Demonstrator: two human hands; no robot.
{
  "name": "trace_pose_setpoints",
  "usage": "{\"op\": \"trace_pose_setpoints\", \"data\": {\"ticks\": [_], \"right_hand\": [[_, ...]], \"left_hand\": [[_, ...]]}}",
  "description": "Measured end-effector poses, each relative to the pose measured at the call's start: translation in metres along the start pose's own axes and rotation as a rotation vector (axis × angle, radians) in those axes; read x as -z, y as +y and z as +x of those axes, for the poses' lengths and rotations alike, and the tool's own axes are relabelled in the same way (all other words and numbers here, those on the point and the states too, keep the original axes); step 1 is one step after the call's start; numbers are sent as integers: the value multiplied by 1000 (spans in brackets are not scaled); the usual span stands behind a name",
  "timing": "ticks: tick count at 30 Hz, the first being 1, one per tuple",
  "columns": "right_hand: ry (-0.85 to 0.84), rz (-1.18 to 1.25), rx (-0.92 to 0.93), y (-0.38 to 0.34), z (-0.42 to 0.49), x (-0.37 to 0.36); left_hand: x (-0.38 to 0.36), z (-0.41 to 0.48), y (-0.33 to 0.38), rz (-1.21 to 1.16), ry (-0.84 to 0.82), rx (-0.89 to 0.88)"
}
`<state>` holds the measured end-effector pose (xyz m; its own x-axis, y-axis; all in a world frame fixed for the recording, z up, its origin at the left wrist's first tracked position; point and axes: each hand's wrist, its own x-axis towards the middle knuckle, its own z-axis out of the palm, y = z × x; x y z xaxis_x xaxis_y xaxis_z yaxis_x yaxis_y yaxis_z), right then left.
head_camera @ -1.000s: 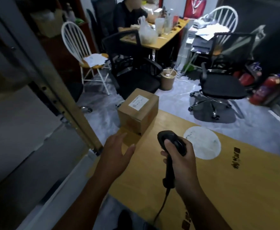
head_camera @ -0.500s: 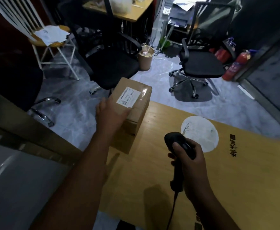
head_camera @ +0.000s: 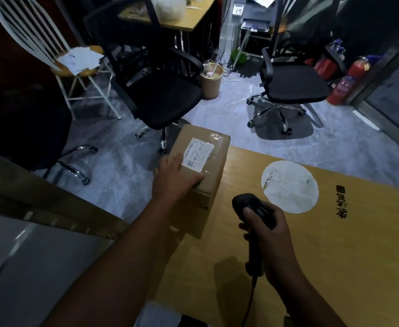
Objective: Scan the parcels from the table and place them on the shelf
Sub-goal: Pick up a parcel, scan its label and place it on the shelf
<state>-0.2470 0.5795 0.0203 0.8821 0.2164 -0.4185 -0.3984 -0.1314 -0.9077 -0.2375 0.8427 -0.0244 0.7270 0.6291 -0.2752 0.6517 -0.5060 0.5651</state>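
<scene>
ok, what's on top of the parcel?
White label and glossy clear tape on the parcel top, plus the left hand on its near left corner. The hand covers that corner, so what is under it cannot be seen.

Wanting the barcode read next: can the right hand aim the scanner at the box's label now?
Probably yes: the label faces up, the left hand grips the box beside it, nothing stands between scanner and box.

White spindle-back chair (head_camera: 24, 31) with papers (head_camera: 80, 60) on its seat, black office chair (head_camera: 167, 97) beside it, tan bin (head_camera: 211, 83), second black office chair (head_camera: 293, 83), red fire extinguisher (head_camera: 346, 83), grey tiled floor (head_camera: 241, 138).
</scene>
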Motion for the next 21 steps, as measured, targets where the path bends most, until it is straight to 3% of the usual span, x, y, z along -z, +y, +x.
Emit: {"op": "trace_pose_setpoints", "data": {"ticks": [12, 16, 21], "right_hand": [[-74, -12, -56, 33, -28, 125], [-90, -52, -21, 51, -42, 163], [-149, -81, -34, 63, -44, 189]], "left_hand": [[-112, -232, 36, 50, 15, 30], [-143, -275, 38, -103, 68, 50], [-153, -281, 37, -351, 124, 208]]}}
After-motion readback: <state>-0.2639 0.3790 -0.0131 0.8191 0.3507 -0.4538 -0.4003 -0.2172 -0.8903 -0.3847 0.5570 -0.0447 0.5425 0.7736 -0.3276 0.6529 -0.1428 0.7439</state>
